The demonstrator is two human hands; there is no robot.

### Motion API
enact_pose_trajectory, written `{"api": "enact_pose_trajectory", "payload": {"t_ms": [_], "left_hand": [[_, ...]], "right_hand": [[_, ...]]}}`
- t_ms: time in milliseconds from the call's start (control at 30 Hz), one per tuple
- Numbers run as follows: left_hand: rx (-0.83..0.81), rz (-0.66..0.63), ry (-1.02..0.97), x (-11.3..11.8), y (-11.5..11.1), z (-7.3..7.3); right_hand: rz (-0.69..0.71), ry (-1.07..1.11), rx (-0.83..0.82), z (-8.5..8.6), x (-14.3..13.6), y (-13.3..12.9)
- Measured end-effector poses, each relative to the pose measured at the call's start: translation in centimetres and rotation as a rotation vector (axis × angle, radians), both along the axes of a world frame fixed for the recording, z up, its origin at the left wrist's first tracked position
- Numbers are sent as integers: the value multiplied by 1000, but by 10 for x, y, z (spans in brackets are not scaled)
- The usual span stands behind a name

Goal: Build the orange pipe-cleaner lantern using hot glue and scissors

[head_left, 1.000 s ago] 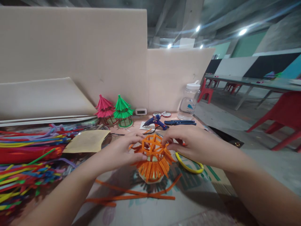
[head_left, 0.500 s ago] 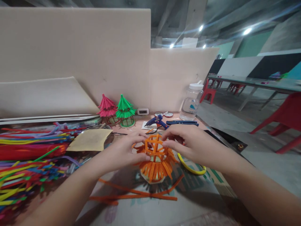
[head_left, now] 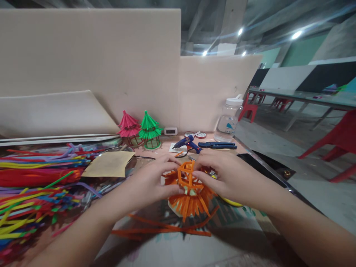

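Between my two hands stands an orange pipe-cleaner pavilion (head_left: 191, 204), with a fringed lower roof and an open frame on top. It is slightly tilted over a pale base. My left hand (head_left: 158, 176) is curled around its left side, thumb low by the frame and fingers behind. My right hand (head_left: 222, 174) closes in at the upper right of the frame, thumb and fingers bent together against it; its fingertips are partly hidden. Several loose orange pipe cleaners (head_left: 164, 231) lie on the work surface in front. A yellow ring (head_left: 232, 203) shows partly under my right hand.
Bundles of coloured pipe cleaners (head_left: 33, 200) fill the left side, beside a tan card (head_left: 107, 164). Behind stand a pink model (head_left: 129, 128), a green model (head_left: 150, 129), a blue glue gun (head_left: 187, 142), blue-handled pliers (head_left: 217, 145) and a clear bottle (head_left: 226, 122). Boards (head_left: 91, 55) rise at the back.
The orange pavilion has turned and tilted a little between my hands and sits slightly further right. My right hand now covers more of the yellow ring. The view has shifted slightly.
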State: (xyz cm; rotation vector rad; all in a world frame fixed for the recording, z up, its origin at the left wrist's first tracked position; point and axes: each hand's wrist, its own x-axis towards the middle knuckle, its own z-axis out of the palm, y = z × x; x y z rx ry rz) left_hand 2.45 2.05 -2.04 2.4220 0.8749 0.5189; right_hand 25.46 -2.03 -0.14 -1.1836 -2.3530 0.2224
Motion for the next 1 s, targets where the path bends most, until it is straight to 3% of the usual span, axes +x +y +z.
{"api": "enact_pose_trajectory", "payload": {"t_ms": [267,500,733,867,1000], "left_hand": [[-15,-17,-3,0,0,2],[-7,-2,1,-1,0,2],[-26,-20,18,-3,4,1],[-80,-7,51,-8,11,2],[-166,-23,97,-10,18,2]], "right_hand": [[1,8,-3,-3,-1,3],[-52,113,49,5,10,7],[52,90,23,9,16,3],[-71,165,34,5,25,23],[-293,61,-58,-27,46,72]]}}
